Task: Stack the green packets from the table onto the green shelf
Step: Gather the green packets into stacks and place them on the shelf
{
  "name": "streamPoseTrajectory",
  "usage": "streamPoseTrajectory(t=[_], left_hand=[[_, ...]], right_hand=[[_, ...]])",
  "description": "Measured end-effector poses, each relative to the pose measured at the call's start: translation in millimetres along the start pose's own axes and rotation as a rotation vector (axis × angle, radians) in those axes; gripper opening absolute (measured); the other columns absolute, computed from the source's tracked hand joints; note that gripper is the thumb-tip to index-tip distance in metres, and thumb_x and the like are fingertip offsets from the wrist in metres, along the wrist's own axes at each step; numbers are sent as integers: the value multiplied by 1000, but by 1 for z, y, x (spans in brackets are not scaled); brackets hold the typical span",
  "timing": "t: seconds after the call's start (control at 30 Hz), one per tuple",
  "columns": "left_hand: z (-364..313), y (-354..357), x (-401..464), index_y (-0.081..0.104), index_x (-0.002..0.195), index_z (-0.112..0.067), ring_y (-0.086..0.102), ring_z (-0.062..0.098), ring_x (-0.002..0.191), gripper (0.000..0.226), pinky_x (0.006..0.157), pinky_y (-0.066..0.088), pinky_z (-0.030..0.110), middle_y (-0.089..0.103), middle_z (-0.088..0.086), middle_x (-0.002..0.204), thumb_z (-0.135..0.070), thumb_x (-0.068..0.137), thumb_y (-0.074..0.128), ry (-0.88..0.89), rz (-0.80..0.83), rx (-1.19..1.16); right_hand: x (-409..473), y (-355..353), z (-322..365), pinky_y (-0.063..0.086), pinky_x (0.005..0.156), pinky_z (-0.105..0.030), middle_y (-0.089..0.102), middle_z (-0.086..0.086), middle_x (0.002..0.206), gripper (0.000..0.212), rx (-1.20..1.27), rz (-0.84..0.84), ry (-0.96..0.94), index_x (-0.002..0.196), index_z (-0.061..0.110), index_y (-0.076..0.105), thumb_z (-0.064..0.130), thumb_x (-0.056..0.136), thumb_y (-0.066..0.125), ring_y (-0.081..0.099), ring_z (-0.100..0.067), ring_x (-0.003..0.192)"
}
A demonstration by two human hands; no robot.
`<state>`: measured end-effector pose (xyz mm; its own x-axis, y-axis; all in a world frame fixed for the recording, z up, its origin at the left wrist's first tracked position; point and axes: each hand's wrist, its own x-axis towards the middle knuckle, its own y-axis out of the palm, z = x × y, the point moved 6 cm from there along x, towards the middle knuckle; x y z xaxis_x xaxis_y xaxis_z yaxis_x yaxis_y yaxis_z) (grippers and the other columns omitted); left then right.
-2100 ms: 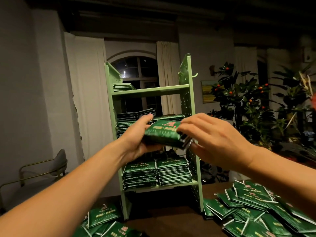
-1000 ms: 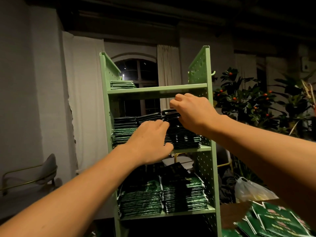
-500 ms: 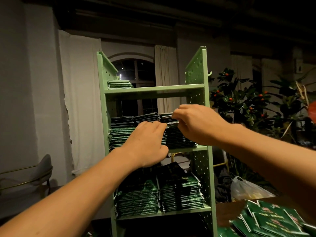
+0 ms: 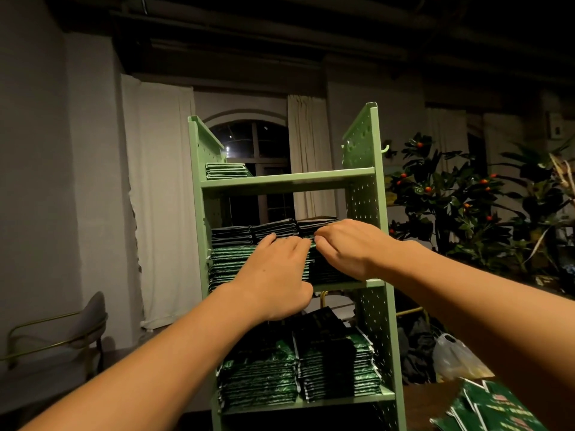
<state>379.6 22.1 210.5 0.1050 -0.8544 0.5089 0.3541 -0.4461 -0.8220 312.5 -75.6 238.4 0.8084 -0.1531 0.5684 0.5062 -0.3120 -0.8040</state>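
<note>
The green shelf [image 4: 286,181] stands in front of me with three levels. A short stack of green packets [image 4: 227,171] lies at the top left. The middle level holds tall packet stacks [image 4: 231,259], and the bottom level holds two more stacks [image 4: 258,377]. My left hand [image 4: 273,275] lies with straight fingers against the front of the middle stacks. My right hand [image 4: 345,247] is beside it, its curled fingers pinching the front edge of the top packets of the right middle stack. Loose green packets [image 4: 497,409] lie on the table at the lower right.
A potted plant with orange fruit [image 4: 451,206] stands right of the shelf. A plastic bag [image 4: 454,359] lies on the floor beside it. A grey chair with a brass frame [image 4: 77,328] is at the far left. Curtains and an arched window are behind the shelf.
Both hands carried a bundle of packets from above the table into the middle level. Since then the right hand has dropped to the stack's front edge and the left hand stays against the stacks.
</note>
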Motion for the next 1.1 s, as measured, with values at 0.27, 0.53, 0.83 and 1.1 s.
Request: streamPoseTrajectory(t=[0.27, 0.53, 0.83, 1.1], left_hand=[[0, -7, -17, 15, 158, -14, 11, 17, 152, 77, 127, -4, 37, 23, 2, 162, -28, 92, 52, -14, -63, -75], [2, -32, -65, 32, 149, -15, 29, 19, 142, 61, 126, 9, 40, 39, 0, 149, -22, 90, 50, -44, -48, -62], [23, -65, -152, 38, 145, -11, 37, 25, 138, 49, 119, 22, 36, 44, 9, 149, -15, 97, 45, -159, 41, -21], [63, -52, -255, 32, 153, -14, 37, 27, 141, 52, 115, 28, 36, 40, 8, 156, -19, 101, 42, -279, 137, 1]], right_hand=[[-33, -24, 21, 44, 70, -30, 56, 1, 91, 30, -65, -295, -97, 93, 16, 59, 34, 95, 35, 50, -18, 78], [-62, -39, 73, 50, 63, -35, 54, 5, 82, 20, -27, -264, -170, 86, 19, 53, 31, 91, 38, 50, -16, 72], [-79, -46, 153, 48, 72, -40, 59, 0, 91, 16, 168, -149, -201, 91, 15, 57, 29, 96, 51, 55, -23, 82], [-95, 4, 237, 40, 81, -33, 51, 1, 106, 32, 338, 128, -207, 121, 17, 56, 41, 104, 43, 52, -18, 95]])
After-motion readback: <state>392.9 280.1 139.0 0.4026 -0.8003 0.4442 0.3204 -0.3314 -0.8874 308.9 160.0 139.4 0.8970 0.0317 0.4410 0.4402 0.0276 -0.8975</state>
